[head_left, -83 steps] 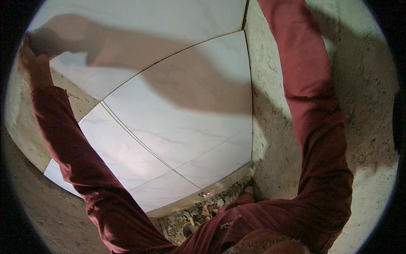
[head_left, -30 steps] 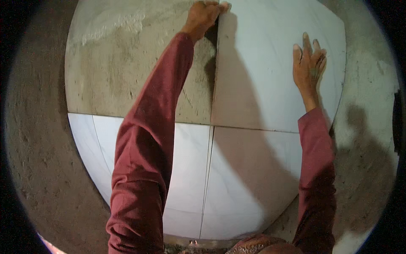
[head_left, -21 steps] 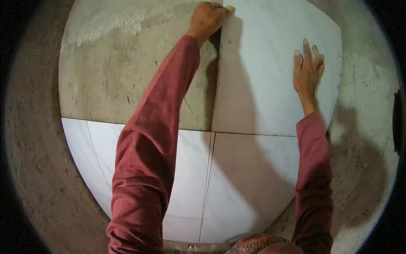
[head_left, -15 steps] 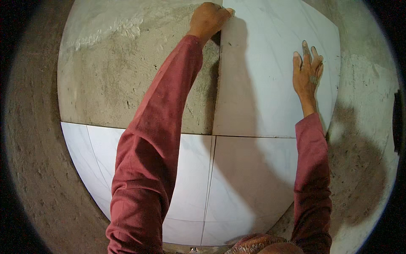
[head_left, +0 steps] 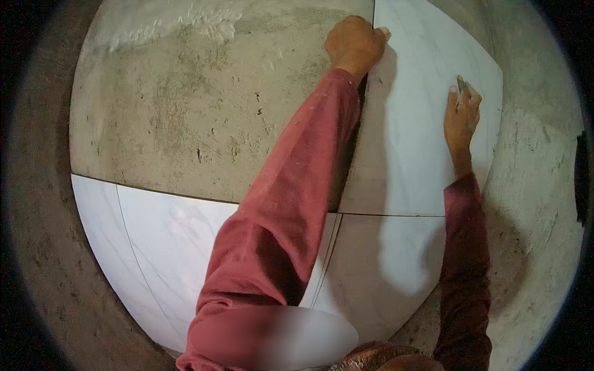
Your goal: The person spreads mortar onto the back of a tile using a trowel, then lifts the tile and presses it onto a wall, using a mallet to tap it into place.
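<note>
Nearest, the left sleeve (head_left: 278, 204) rises across the middle, farther right in the view than half a second ago; the view has swung left and takes in more of the bare wall (head_left: 167, 123). The right hand (head_left: 462, 117), its fingers well spread a moment ago, now shows them bunched and bent, seemingly resting on the face of the upper tile (head_left: 421, 136); that grip is half open and has hold of nothing. The left hand (head_left: 354, 46) has kept its place: its grip is closed at the tile's left edge, thumb on the face, the other fingers out of sight, so how firmly they pinch cannot be told. The tile stands just above the lower right tile (head_left: 402, 266), a dark line between them. With both hands on the same piece as before, the work seems to be still at steadying it.

Left sleeve and right sleeve (head_left: 467, 266) alike are soft, dark-red cloth, the left one deeply creased. The lower left tile (head_left: 173, 241) is smooth, flat and white with faint grey veins; the upper tile matches it, browned by shadow along its left edge. Beyond, the bare wall is grey-brown cement, pitted and scratched, with a ridged smear of pale paste (head_left: 213, 21) near the top.
</note>
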Tool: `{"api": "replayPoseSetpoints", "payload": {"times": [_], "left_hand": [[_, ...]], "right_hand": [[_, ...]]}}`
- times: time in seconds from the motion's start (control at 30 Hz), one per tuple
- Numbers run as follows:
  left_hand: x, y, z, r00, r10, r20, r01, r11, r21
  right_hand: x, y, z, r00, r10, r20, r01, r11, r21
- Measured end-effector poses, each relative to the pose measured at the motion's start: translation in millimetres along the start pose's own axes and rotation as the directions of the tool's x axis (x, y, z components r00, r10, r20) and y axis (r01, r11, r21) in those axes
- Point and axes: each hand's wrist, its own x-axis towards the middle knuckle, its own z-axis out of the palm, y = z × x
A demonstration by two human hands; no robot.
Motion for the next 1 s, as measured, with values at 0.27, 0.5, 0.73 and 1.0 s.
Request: {"api": "replayPoseSetpoints", "payload": {"times": [0.27,0.5,0.73,1.0], "left_hand": [[-8.6,-2.6,4.4,0.995,-0.024,-0.101,0.016,0.996,-0.083],[-16.4,5.4,3.5,0.972,-0.055,-0.227,0.014,0.984,-0.176],[-14.4,11.1,7.3,0.977,-0.095,-0.193,0.056,0.978,-0.201],[-14.5,7.2,4.0,0.984,-0.088,-0.153,0.049,0.968,-0.247]], "right_hand": [[205.7,-119.7,-4.9,0.956,-0.096,0.276,-0.004,0.941,0.339],[274.9,-146.6,62.4,0.809,-0.401,0.431,0.497,0.857,-0.136],[289.0,-142.7,88.2,0.971,0.014,0.24,-0.024,0.999,0.039],[284.8,-151.7,97.2,0.987,0.029,0.16,-0.037,0.998,0.043]]}}
